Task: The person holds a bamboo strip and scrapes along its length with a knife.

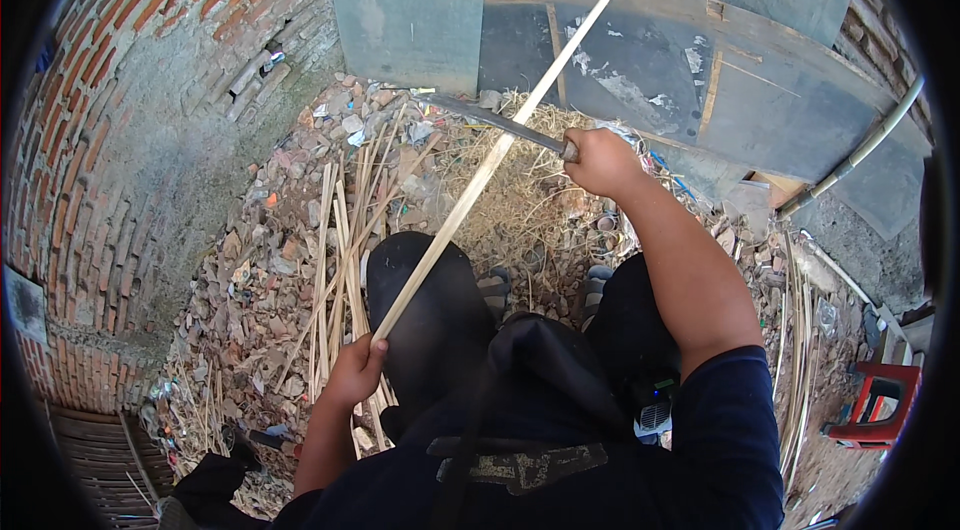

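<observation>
The left hand (352, 373) grips the near end of a stick (462, 202) beside the left knee (455, 295); the right hand (603, 164), well apart, clasps a knife (546, 139) whose blade crosses the stick, well clear of the brick wall (100, 180).

The head fisheye looks down over both hands (603, 162).

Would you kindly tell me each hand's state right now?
Left hand: closed, holding a long pale wooden strip.
Right hand: closed, holding a long-bladed grey metal knife.
</observation>
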Available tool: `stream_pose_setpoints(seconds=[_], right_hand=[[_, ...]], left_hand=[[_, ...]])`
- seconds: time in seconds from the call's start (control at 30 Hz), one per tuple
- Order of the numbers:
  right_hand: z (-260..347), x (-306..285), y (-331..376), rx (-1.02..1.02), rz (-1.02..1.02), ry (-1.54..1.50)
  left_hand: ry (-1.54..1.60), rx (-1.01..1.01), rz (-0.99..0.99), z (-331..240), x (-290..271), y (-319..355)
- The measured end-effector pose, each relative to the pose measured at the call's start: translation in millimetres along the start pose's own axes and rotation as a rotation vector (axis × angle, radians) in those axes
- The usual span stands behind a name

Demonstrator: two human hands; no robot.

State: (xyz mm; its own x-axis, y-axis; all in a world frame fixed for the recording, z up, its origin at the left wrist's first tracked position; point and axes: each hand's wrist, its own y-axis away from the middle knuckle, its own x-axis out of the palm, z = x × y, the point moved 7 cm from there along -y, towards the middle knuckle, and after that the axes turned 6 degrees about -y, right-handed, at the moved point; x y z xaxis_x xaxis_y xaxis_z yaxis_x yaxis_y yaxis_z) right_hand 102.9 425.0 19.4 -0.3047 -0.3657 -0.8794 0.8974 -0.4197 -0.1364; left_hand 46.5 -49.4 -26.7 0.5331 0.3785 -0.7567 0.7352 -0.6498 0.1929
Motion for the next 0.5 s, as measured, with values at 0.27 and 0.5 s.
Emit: stream_pose_setpoints(seconds=[0.27, 0.5], right_hand=[[67.1, 9.2, 18.7, -0.317, 0.195, 0.136], [-1.2, -10.4, 4.7, 0.036, 0.028, -0.025]], left_hand=[[-0.068, 0.013, -0.015, 5.6, 3.0, 7.8], [-0.079, 0.012, -0.004, -3.9, -3.2, 0.7]])
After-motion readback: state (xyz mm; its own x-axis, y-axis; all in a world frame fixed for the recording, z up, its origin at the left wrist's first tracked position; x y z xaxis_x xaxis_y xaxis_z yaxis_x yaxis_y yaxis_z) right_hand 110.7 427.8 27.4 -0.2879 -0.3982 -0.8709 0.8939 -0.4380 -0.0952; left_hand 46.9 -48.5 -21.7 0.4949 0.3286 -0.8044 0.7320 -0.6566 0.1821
